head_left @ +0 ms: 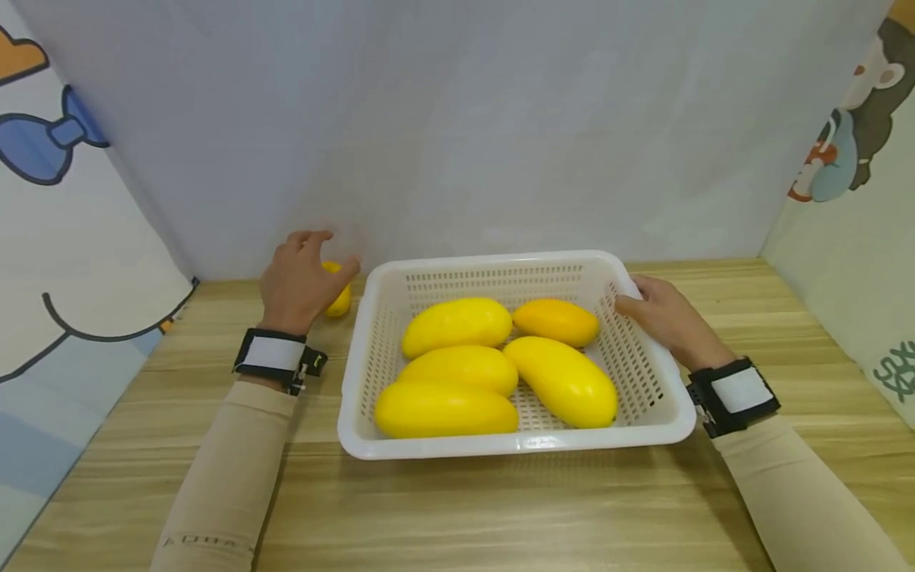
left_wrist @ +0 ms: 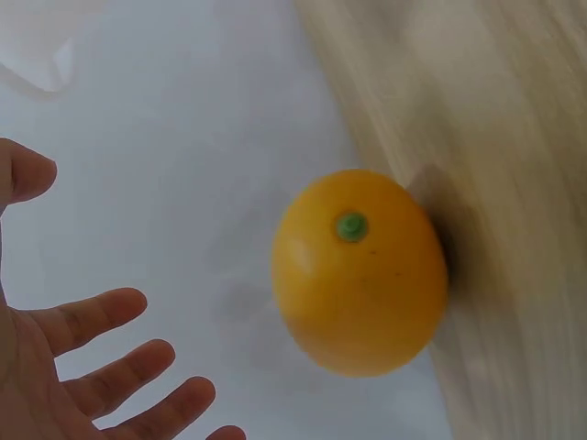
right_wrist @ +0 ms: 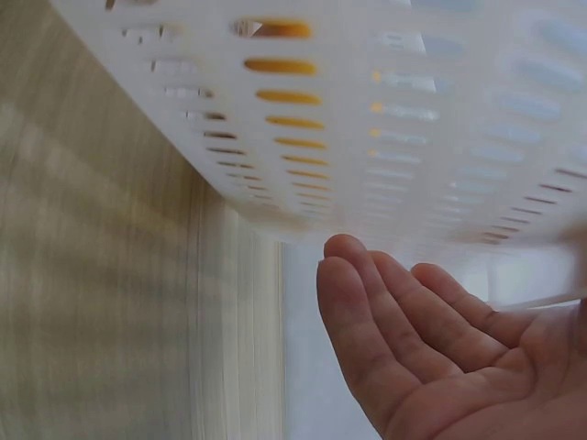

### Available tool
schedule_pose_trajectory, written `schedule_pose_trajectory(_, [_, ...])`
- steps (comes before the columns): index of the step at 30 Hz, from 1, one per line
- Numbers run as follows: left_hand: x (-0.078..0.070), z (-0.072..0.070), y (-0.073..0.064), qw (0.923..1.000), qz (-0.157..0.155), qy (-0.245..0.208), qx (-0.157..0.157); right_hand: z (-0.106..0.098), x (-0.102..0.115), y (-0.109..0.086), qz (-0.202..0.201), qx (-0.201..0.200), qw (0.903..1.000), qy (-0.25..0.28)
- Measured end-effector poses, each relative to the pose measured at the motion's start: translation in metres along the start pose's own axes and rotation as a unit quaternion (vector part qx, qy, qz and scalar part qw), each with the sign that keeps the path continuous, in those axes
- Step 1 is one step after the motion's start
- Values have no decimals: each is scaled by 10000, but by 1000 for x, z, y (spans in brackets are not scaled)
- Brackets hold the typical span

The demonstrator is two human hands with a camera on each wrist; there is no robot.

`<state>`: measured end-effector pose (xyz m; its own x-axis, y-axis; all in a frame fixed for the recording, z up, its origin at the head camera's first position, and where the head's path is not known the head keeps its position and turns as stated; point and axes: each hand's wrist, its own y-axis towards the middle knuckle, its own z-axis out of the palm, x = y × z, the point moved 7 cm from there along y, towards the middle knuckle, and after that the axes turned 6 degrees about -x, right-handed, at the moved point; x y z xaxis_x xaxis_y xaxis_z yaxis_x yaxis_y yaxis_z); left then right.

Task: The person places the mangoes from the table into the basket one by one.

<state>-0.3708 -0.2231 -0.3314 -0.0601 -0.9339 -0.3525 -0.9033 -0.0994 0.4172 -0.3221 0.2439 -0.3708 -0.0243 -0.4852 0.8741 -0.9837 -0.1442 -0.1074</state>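
A white slotted plastic basket [head_left: 436, 447] holds several yellow mangoes [head_left: 461, 326], one of them smaller and more orange [head_left: 556, 321]. At the basket's right end my right hand [head_left: 672, 322] grips the rim, thumb over the top. The right wrist view shows its fingers [right_wrist: 367, 316] against the outside of the slotted wall. To the left of the basket, my left hand [head_left: 296, 282] hovers with spread fingers beside a lone orange-yellow mango [left_wrist: 359, 293]. That mango's green stem end faces the left wrist camera, and a gap separates it from the fingers [left_wrist: 138, 367]. In the head view the hand partly hides it.
The wood-grain tabletop [head_left: 457, 516] meets a pale grey back wall [head_left: 457, 143] just behind the basket and the lone mango. Panels with cartoon prints stand at the left [head_left: 79, 238] and right [head_left: 843, 262].
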Motion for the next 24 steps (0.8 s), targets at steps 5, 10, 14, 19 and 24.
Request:
schedule_pose_trajectory(5, [12,5,-3,9995,-219,66,233,5,2,4,3,45,10000,-60])
schedule_pose_trajectory(10, [22,14,-5,9981,-344,122,489,5,5,5,-24,35,9998,-180])
schedule_pose_trajectory(14, [29,22,-6,9972,-433,80,603,4,7,5,-53,78,9998,-163])
schedule_pose_trajectory(19, [34,35,-5,9955,-473,69,813,4,4,3,-24,103,9999,-111])
schedule_pose_trajectory(24, [29,43,-3,9920,-441,78,1182,0,-1,-1,-4,11,9999,-105])
